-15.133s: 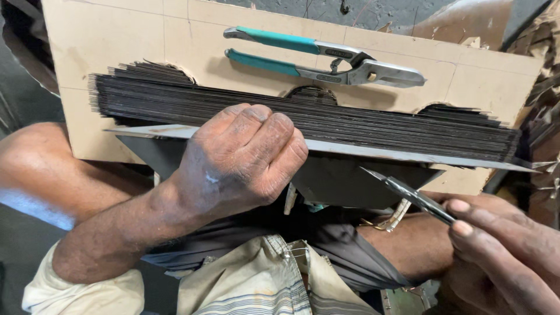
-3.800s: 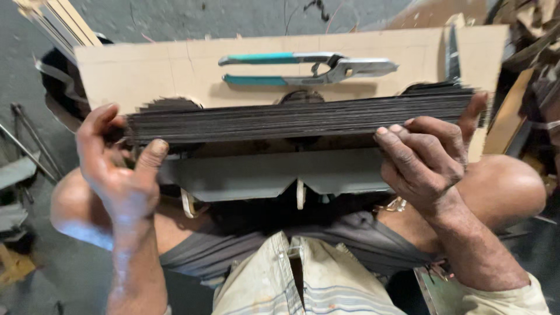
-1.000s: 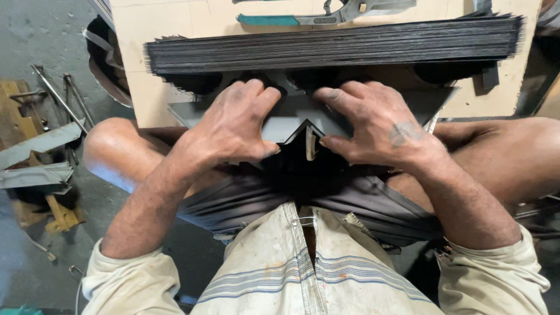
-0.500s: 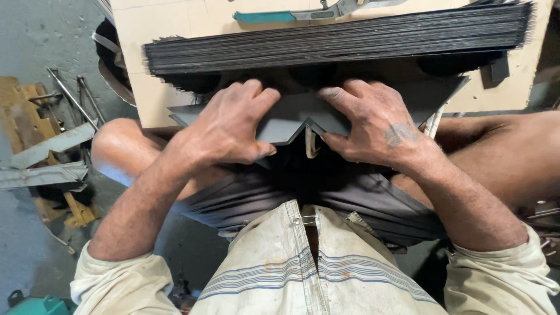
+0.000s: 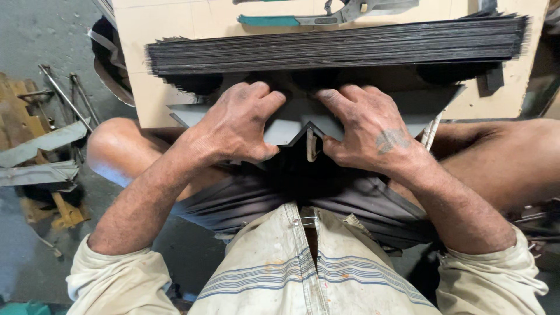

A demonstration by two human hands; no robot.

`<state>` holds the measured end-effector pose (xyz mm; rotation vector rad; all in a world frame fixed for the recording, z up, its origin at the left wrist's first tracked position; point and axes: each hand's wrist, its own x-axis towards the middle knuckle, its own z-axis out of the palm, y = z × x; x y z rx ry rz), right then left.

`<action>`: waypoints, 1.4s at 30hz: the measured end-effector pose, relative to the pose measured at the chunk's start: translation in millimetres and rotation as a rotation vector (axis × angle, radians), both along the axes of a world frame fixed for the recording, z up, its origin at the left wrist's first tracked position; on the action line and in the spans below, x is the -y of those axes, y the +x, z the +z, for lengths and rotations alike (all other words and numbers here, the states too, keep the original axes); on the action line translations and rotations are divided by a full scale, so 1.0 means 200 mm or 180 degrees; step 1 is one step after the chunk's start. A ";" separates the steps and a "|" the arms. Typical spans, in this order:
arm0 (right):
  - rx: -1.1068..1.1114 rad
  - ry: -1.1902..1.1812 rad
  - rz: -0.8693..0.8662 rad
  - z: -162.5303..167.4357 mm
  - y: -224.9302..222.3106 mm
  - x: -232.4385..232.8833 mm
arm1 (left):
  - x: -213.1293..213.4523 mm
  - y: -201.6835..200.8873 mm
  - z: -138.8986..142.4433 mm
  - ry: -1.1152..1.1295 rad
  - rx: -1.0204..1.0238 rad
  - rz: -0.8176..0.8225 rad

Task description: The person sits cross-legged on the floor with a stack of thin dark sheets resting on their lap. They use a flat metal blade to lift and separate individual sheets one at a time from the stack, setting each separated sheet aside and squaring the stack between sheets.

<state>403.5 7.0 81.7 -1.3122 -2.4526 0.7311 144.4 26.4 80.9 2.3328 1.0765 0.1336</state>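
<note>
Grey concrete floor [image 5: 35,245] surrounds the seated person, with scrap metal strips [image 5: 41,146] lying off to the left. Across the person's bare knees rests a pale board [image 5: 175,23], which carries a thick stack of dark thin sheets [image 5: 338,46] and, at its far edge, a pair of teal-handled snips [image 5: 326,13]. At the near edge of the board, directly over the lap, sits a grey sheet-metal piece [image 5: 291,125] with a V-shaped notch in its near edge. The left hand [image 5: 236,125] grips this piece to the left of the notch, fingers curled over the top face and thumb tucked beneath the edge. The right hand [image 5: 370,131] grips it to the right of the notch in the same closed, pinching hold. Both hands are fully occupied by the piece, knuckles raised. The piece appears thin and light yet springy, stiff along its length, with cut edges that are probably sharp. Hold is best taken on the flat faces close to either side of the notch, keeping fingertips off the raw edges and the pointed corners.
</note>
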 end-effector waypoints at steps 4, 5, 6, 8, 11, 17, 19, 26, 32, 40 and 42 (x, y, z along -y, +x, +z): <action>0.0153 -0.0085 -0.0031 0.02 -0.02 -0.01 | 0.00 -0.01 -0.01 0.0021 0.0043 0.0041; 0.0188 -0.0094 -0.0045 0.03 -0.02 -0.01 | 0.00 -0.01 -0.01 0.0020 0.0049 0.0053; 0.0186 -0.0070 -0.0054 0.03 -0.02 -0.01 | 0.00 -0.01 -0.01 0.0026 0.0057 0.0060; 0.0183 -0.0024 -0.0075 0.04 -0.03 -0.01 | 0.00 -0.01 -0.02 0.0168 0.0216 0.0089; 0.0225 0.0087 -0.0066 0.04 -0.06 0.00 | 0.01 -0.01 -0.02 0.0165 0.0284 0.0146; 0.0621 0.0326 0.0000 0.05 -0.14 0.04 | 0.01 -0.02 0.00 0.0232 0.0215 -0.0046; 0.0531 0.0347 -0.0027 0.08 -0.15 0.04 | 0.01 -0.02 0.02 0.0179 0.0174 -0.0098; -0.0044 0.0936 0.0023 0.19 -0.08 0.06 | 0.11 0.02 0.13 0.1091 0.0893 0.0103; -0.0006 0.0877 0.0181 0.18 -0.06 0.08 | 0.17 0.09 0.10 0.0770 0.0435 0.0543; -0.0044 0.1235 0.0181 0.04 0.09 0.12 | 0.16 0.04 0.05 0.1371 0.0624 0.0457; -0.0097 0.1546 0.0153 -0.01 0.16 0.11 | 0.18 0.02 0.02 0.1676 0.0580 0.0443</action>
